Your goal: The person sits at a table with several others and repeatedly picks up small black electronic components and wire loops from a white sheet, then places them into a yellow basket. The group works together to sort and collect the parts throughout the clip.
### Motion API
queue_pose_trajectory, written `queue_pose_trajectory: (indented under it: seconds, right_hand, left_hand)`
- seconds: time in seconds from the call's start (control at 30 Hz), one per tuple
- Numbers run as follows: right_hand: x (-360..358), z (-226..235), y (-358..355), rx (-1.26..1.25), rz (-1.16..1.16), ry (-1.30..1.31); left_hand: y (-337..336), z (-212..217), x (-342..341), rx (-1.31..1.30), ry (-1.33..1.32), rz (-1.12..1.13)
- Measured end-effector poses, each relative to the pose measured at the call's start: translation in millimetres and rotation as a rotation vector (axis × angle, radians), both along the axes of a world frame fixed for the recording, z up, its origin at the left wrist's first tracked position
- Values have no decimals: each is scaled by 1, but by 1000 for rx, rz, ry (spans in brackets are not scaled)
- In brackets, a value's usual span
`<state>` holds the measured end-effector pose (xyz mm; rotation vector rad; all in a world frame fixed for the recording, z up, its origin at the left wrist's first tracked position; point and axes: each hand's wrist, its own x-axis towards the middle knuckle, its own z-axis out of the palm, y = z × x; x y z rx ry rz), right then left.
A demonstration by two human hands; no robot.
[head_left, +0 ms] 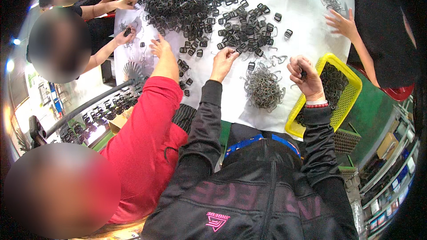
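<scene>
My left hand (223,64) reaches to the near edge of a smaller heap of black plastic slide buckles (247,29). Its thumb and fingers are pinched together on a black buckle (239,52). My right hand (307,79) is raised beside the yellow basket, fingers curled round a small black piece (304,74), partly hidden by the fingers. Between my hands lies a round pile of bent metal wire hooks (262,90). The yellow plastic basket (356,79), at my right, holds many dark small parts (332,80).
A large mound of black buckles and wire pieces (178,4) covers the far left of the white table (307,13). A red-sleeved person's hand (159,46) works at my left. Other people's hands (125,35) are farther left, and another person's hand (341,24) is across at the right.
</scene>
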<state>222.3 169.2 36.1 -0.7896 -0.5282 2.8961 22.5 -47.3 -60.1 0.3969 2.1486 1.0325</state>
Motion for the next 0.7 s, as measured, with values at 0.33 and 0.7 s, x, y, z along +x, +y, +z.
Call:
queue_pose_trajectory:
  seconds: [0.33,0.7]
  right_hand:
    - [-8,9,6,46,73,-72]
    - [-67,-100,9,1401,545,-726]
  left_hand:
    - [7,22,-24,-9,-87,-33]
    - [12,46,-32,221,-485,203]
